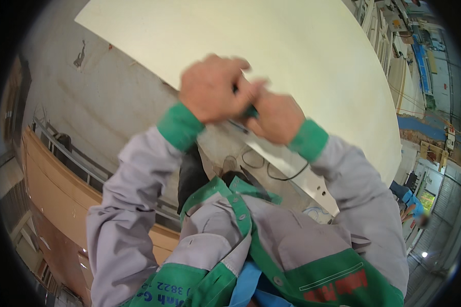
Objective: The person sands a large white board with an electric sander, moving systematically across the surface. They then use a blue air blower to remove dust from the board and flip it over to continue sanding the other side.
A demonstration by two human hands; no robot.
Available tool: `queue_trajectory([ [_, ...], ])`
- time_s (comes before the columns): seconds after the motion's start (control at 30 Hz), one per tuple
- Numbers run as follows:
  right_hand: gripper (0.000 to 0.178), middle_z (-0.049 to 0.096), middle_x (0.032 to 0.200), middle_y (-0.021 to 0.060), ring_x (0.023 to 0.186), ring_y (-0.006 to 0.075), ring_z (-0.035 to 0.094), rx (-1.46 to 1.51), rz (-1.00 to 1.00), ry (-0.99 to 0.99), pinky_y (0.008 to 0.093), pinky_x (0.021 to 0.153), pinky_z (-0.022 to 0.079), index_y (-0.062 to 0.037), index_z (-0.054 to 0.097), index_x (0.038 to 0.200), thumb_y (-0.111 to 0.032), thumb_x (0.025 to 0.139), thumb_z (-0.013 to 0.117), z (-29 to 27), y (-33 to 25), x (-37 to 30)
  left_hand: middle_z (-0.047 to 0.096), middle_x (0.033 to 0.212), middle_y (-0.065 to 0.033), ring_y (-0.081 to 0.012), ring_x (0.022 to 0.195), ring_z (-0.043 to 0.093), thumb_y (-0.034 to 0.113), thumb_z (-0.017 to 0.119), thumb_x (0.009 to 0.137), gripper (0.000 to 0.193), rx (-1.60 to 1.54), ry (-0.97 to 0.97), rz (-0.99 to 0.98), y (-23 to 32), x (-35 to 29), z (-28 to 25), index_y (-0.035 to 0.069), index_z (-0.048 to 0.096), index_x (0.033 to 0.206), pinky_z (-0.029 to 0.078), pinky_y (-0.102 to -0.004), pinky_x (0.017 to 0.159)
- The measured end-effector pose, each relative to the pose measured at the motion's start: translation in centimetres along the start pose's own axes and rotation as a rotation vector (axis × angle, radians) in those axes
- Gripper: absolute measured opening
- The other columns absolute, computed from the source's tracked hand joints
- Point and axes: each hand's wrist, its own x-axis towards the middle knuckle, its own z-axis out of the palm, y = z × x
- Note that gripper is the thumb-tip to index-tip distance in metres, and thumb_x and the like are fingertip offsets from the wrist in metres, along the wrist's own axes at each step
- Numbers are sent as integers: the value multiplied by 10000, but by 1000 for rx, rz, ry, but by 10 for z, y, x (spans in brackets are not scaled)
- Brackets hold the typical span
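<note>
My left hand (210, 89) and my right hand (279, 116) meet over the near edge of a large cream-white panel (312, 56). Both are closed, with motion blur on the fingers. Between them shows a small dark, greenish thing (250, 111), mostly covered by the fingers, so its kind is hidden. Just below it, a thin dark bar-like piece (238, 126) lies along the panel's edge. A black cord (287, 178) loops beneath my right forearm, by a narrow white strip with dark holes (320, 190).
Brown boards (61, 189) with a metal rail (87, 171) stand to my left. Stained concrete floor (102, 97) lies between them and the panel. At the far right are stacked panels (407, 82) and a person in blue (412, 203).
</note>
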Motion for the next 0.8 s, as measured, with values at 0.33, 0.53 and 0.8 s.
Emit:
queue_trajectory([
  [0.33,803,761,1049,214,972,438,726,43,317,216,532,873,575,-139,475,1465,-568,838,735,-78,57,115,779,928,-92,-333,944,727,654,497,987,562,148,-323,-156,-57,176,25,187,807,1029,571,-459,816],
  [0.53,877,715,1011,267,852,469,713,447,253,71,564,740,571,-24,357,1516,-430,863,777,5,-16,-22,672,770,-77,-301,701,634,346,760,886,231,-112,-255,49,6,23,-7,130,742,968,488,-424,628],
  [0.8,898,696,1054,300,905,497,699,575,444,133,578,766,564,22,238,1551,-351,908,741,-2,3,17,651,728,-61,-283,640,631,320,756,875,206,-261,-294,259,-32,117,32,142,738,979,475,-418,575],
])
